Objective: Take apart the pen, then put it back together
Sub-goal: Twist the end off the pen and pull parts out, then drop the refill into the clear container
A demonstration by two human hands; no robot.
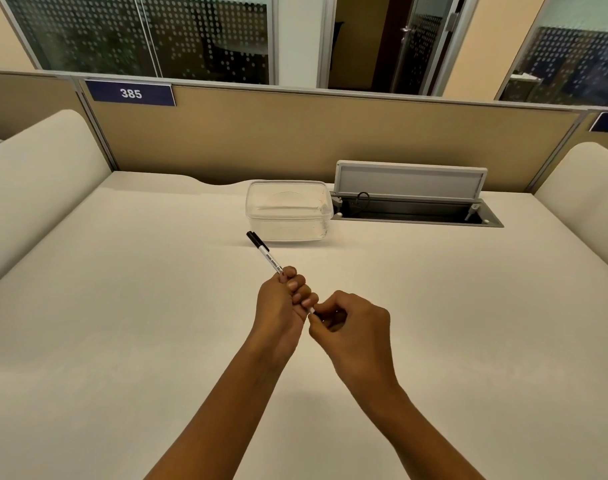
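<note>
A white pen [267, 256] with a black cap at its far end and black print on the barrel is held above the middle of the desk, pointing up and to the left. My left hand [282, 299] is wrapped around the middle of the barrel. My right hand [353, 327] pinches the near end of the pen between thumb and fingertips, right beside the left hand. That near end is mostly hidden by the fingers; only a short white and black bit shows between the hands.
A clear plastic box [288, 210] stands on the cream desk [122, 306] just beyond the pen. To its right a cable hatch [413, 211] is open with its lid [410, 181] raised. Partition walls close the desk at back and sides.
</note>
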